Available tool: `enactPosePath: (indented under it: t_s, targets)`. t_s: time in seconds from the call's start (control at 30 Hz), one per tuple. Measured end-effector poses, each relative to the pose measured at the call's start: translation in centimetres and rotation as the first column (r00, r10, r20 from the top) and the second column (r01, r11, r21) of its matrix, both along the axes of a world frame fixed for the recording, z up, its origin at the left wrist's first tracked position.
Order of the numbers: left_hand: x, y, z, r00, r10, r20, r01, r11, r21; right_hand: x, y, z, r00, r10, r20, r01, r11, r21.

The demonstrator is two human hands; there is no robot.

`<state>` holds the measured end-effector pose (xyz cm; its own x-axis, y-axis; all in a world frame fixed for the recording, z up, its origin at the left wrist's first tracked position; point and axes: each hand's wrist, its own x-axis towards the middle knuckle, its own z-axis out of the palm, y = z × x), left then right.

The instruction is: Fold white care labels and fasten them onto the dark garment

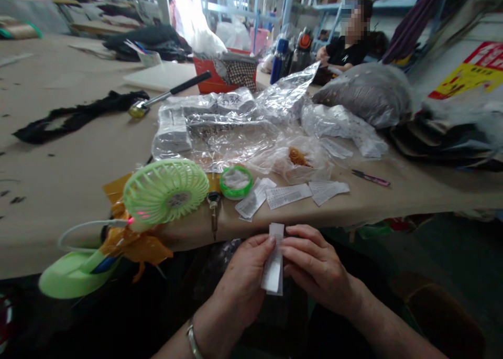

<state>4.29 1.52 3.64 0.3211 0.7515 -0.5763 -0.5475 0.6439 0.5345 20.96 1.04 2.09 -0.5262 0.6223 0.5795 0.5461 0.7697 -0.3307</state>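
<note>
Below table point(70, 175) edge | left hand point(243, 280), right hand point(314, 270): grips pinch label strip point(274, 267) | green fan point(165, 190), loose labels point(288, 195) beyond

- The label strip point(274, 264) is a narrow white slip, much longer than it is wide, with faint grey print too small to read.
- It stands nearly upright, its top end square-cut and its lower end leaning slightly left.
- Whether it is one slip or several stacked cannot be told.
- It is held in the air, just below the near edge of the table point(58, 191).
- The left hand point(241, 280) pinches its left edge; the right hand point(318, 270) grips its right edge near the top.
</note>
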Motion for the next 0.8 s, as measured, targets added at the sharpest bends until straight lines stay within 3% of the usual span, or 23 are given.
enactPosePath:
  t_s: [0.07, 0.13, 0.23, 0.37, 0.5, 0.6, 0.7, 0.8]
  targets:
    - [-0.1, 0.0, 0.0, 0.997, -0.035, -0.075, 0.031, 0.998, -0.054, 1.7, 0.8, 0.1, 0.978, -0.205, 0.024, 0.204, 0.978, 0.044]
    - [-0.1, 0.0, 0.0, 0.988, -0.060, -0.143, 0.049, 0.996, -0.078, 3.5, 1.7, 0.1, 0.899, -0.430, 0.080, 0.421, 0.900, 0.107]
    - [0.0, -0.1, -0.1, 0.981, -0.082, -0.176, 0.070, 0.995, -0.075, 5.5, 2.6, 0.0, 0.799, -0.549, 0.246, 0.529, 0.835, 0.151]
    - [0.1, -0.2, -0.1, 0.978, -0.099, -0.181, 0.088, 0.994, -0.066, 7.0, 3.0, -0.4, 0.823, -0.509, 0.251, 0.479, 0.860, 0.173]
    - [0.2, -0.3, -0.1, 0.975, -0.105, -0.194, 0.093, 0.993, -0.073, 7.5, 2.9, -0.3, 0.882, -0.466, 0.068, 0.455, 0.881, 0.133]
    - [0.3, -0.3, -0.2, 0.980, -0.100, -0.173, 0.090, 0.994, -0.066, 6.2, 2.0, 0.1, 0.892, -0.439, -0.109, 0.445, 0.895, 0.034]
    - [0.5, -0.4, -0.2, 0.989, -0.101, -0.109, 0.097, 0.995, -0.034, 3.0, 0.4, 0.4, 0.946, -0.245, -0.212, 0.242, 0.970, -0.038]
    - [0.5, -0.5, -0.3, 0.997, -0.075, -0.009, 0.075, 0.996, 0.044, -0.4, -1.1, 0.3, 0.994, 0.008, -0.109, -0.009, 1.000, -0.004]
